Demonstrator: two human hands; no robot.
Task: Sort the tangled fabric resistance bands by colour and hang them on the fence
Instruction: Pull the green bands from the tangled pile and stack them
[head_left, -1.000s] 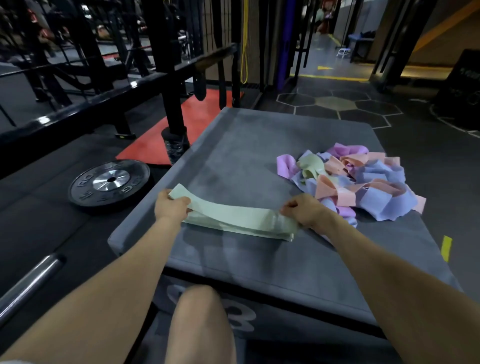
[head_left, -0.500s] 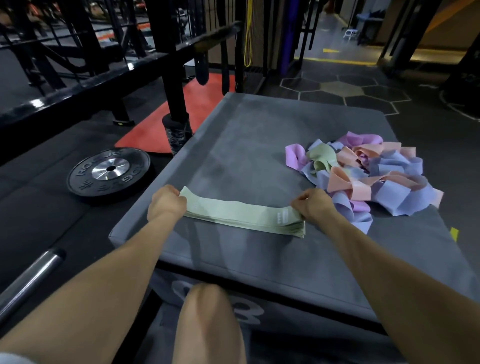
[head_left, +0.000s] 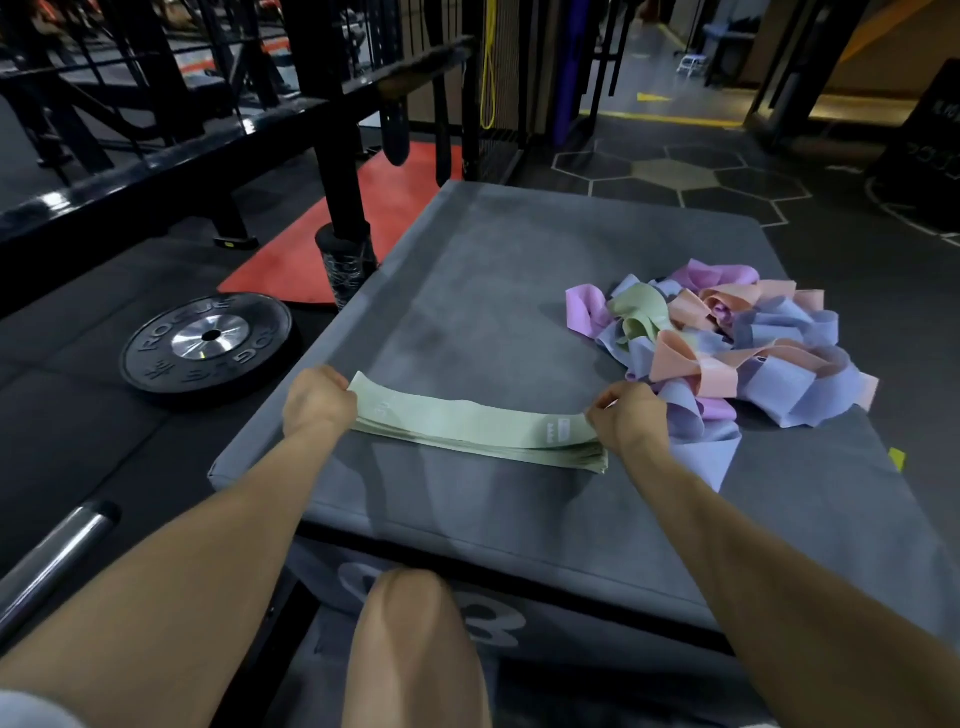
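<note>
A flat stack of pale green bands (head_left: 478, 428) lies on the grey padded box (head_left: 509, 249) near its front-left corner. My left hand (head_left: 318, 400) grips the stack's left end and my right hand (head_left: 628, 420) pinches its right end. To the right lies a tangled heap of bands (head_left: 727, 343) in lilac, blue-grey, peach and one green, touching my right hand. The black metal fence rail (head_left: 171, 156) runs along the left, behind the box.
A black weight plate (head_left: 208, 343) lies on the floor left of the box, with a steel barbell end (head_left: 57, 551) nearer me. A black rack post (head_left: 337, 171) stands on a red mat (head_left: 322, 244). My knee (head_left: 410, 649) is against the box front.
The green stack has gone from slightly lifted at the left end to lying flat. Both hands stay at its ends, and the view has dipped closer to the box.
</note>
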